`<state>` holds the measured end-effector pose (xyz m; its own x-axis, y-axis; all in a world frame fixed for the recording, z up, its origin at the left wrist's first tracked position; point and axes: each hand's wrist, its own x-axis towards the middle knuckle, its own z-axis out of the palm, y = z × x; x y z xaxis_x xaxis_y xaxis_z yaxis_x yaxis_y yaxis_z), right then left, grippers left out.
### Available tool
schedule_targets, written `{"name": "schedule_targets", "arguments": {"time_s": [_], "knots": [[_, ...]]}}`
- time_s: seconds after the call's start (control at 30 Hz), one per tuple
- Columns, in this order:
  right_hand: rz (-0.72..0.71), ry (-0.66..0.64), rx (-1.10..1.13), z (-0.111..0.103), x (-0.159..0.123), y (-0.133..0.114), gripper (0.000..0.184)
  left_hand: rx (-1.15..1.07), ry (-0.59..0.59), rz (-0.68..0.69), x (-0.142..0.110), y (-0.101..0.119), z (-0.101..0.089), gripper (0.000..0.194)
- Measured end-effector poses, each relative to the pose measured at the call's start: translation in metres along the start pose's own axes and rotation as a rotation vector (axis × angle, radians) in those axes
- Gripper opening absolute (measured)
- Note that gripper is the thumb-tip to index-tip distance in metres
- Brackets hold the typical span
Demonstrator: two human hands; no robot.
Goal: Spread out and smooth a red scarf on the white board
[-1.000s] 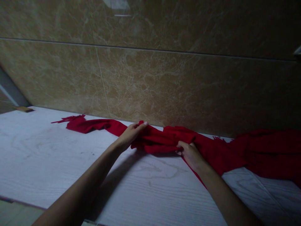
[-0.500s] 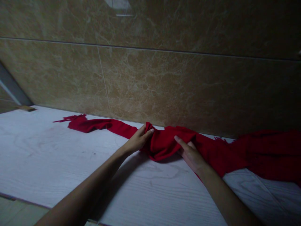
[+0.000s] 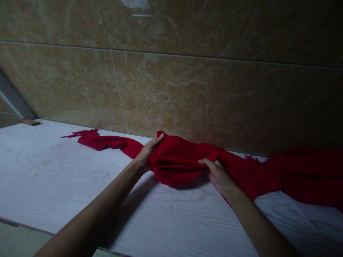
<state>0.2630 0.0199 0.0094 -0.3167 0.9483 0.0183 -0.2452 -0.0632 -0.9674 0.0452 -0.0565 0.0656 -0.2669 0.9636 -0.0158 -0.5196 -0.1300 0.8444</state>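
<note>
A long red scarf (image 3: 178,157) with fringed ends lies bunched along the back of a pale wood-grain tabletop (image 3: 171,221). My left hand (image 3: 148,151) grips its gathered middle, thumb on top and the fingers hidden beneath the folds. To the right, my right hand (image 3: 215,173) pinches the lower edge of the cloth between thumb and fingers. Between both hands the fabric is spread in a wide, lifted fold. One narrow, fringed end trails off to the left, and a broad heap of the red cloth runs out of view on the right.
A brown marbled tile wall (image 3: 171,89) rises directly behind the tabletop. At the far left, a grey metal post (image 3: 17,96) stands beside a small brown block (image 3: 30,122). Pale floor (image 3: 21,239) shows below the front edge.
My left hand has moved left and slightly up, spreading the scarf wider between the hands. My right hand stays almost in place.
</note>
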Motion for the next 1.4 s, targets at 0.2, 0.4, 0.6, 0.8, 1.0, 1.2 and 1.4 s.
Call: {"name": "schedule_targets", "arguments": {"time_s": [0.2,0.4,0.6,0.8,1.0,1.2,1.4], "knots": [[0.143,-0.02,0.194,0.001,-0.006,-0.016,0.035,-0.115,0.061,0.002,0.003,0.014,-0.01,0.034],[-0.022,0.001,0.287,0.0,-0.005,-0.028,0.055,-0.188,0.051,0.067,0.006,0.024,-0.021,0.032],[-0.362,0.238,0.12,-0.006,0.002,-0.029,0.047,-0.081,-0.012,-0.053,-0.005,0.014,-0.011,0.023],[-0.355,-0.106,-0.183,-0.005,-0.008,-0.023,0.056,0.155,-0.487,-0.221,-0.019,-0.012,-0.004,0.067],[-0.168,-0.456,-0.378,0.007,-0.019,-0.006,0.066,0.285,-0.736,-0.318,-0.02,-0.017,-0.004,0.081],[-0.165,-0.326,-0.407,0.006,-0.012,-0.004,0.027,0.492,-0.68,-0.16,-0.018,-0.012,0.003,0.068],[-0.241,-0.185,-0.207,-0.004,-0.006,-0.017,0.031,0.76,-0.554,-0.032,-0.006,-0.018,-0.014,0.046]]}}
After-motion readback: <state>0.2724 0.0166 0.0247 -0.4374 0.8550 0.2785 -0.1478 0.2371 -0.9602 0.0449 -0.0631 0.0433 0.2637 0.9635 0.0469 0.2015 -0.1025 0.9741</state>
